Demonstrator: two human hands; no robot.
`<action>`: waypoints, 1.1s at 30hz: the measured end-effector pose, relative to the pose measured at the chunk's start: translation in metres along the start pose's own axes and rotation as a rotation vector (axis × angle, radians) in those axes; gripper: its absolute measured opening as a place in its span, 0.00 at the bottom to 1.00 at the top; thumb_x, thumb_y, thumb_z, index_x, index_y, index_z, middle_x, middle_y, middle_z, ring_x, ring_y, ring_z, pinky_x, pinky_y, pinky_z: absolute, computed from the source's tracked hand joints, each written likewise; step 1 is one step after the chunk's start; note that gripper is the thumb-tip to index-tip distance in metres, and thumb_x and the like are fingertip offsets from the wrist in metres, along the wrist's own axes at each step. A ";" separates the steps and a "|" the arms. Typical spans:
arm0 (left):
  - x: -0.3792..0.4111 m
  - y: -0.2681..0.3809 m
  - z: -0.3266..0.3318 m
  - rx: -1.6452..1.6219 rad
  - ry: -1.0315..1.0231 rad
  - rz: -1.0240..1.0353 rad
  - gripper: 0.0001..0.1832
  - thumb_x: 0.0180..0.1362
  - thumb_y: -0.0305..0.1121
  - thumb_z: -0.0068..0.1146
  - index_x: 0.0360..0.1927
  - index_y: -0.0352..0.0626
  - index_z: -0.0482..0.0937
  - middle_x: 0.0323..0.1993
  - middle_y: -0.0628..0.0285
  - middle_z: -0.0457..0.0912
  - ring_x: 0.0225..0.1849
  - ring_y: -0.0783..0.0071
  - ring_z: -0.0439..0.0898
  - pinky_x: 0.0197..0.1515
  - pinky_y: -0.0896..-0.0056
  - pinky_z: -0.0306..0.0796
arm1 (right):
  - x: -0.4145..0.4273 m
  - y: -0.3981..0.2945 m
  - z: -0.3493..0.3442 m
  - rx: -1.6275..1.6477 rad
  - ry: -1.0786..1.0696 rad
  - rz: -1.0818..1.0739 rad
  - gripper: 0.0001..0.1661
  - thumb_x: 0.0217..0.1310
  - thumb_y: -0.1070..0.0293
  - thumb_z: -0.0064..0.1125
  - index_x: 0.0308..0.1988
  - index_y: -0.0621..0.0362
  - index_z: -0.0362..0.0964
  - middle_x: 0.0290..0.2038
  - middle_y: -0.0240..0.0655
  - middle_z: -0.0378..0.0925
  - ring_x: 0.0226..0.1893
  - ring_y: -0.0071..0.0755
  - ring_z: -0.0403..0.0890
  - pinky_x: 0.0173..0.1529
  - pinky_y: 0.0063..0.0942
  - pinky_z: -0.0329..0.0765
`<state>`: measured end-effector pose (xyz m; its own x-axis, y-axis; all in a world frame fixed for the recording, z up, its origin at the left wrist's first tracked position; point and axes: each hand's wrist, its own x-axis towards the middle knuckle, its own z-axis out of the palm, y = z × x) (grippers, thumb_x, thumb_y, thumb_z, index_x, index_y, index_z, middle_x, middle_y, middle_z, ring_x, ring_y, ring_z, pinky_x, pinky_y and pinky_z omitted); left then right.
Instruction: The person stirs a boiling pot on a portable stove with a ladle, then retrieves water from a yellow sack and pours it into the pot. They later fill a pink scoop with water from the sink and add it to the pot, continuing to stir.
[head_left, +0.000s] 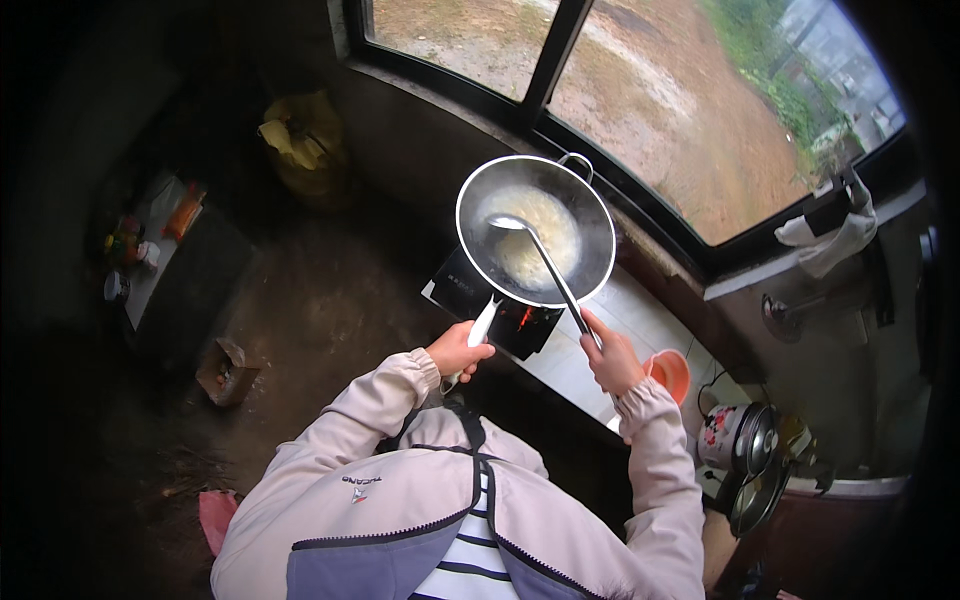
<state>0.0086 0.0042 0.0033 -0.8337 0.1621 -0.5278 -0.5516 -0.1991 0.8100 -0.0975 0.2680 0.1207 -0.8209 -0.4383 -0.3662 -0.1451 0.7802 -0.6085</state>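
A wok (592, 262) with a pale rim stands on a black electric cooktop (459, 283) that shows a red glow or display. Steaming whitish liquid with pale food (536, 206) fills its bottom. My left hand (459, 351) grips the wok's white handle (482, 324). In my right hand (613, 356) is the dark handle of a metal ladle (551, 264), whose bowl rests at the food's surface, left of the wok's centre.
White tiles (592, 375) form the counter, with an orange plastic bowl (670, 375) near my right wrist. Further right are a flowered rice cooker (724, 435) and a pan (757, 499). A window (637, 127) lies behind the wok. At left stand a yellow sack (304, 150) and an open cardboard box (227, 373).
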 end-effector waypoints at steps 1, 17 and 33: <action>0.002 -0.003 0.000 -0.018 -0.005 -0.006 0.13 0.64 0.30 0.60 0.44 0.42 0.66 0.23 0.67 0.69 0.15 0.82 0.68 0.14 0.74 0.66 | -0.011 -0.004 -0.007 0.089 -0.043 0.090 0.30 0.70 0.64 0.51 0.69 0.49 0.62 0.16 0.40 0.73 0.13 0.38 0.76 0.19 0.38 0.74; -0.023 -0.013 -0.105 -0.255 -0.001 -0.016 0.32 0.70 0.43 0.52 0.71 0.39 0.60 0.53 0.53 0.75 0.44 0.64 0.82 0.43 0.62 0.82 | 0.041 0.024 0.082 0.088 0.398 0.011 0.29 0.70 0.65 0.51 0.68 0.51 0.61 0.13 0.29 0.69 0.10 0.24 0.72 0.16 0.29 0.69; -0.122 -0.052 -0.477 -0.409 0.401 0.035 0.07 0.69 0.34 0.53 0.40 0.42 0.75 0.38 0.60 0.81 0.36 0.72 0.83 0.39 0.69 0.82 | 0.106 -0.133 0.079 0.116 0.791 0.060 0.11 0.70 0.66 0.57 0.47 0.61 0.77 0.33 0.30 0.79 0.33 0.20 0.78 0.37 0.21 0.76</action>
<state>0.1263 -0.4657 -0.0965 -0.7525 -0.2149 -0.6225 -0.4220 -0.5684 0.7063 -0.1219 0.0827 0.1067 -0.9800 0.0833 0.1807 -0.0658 0.7216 -0.6892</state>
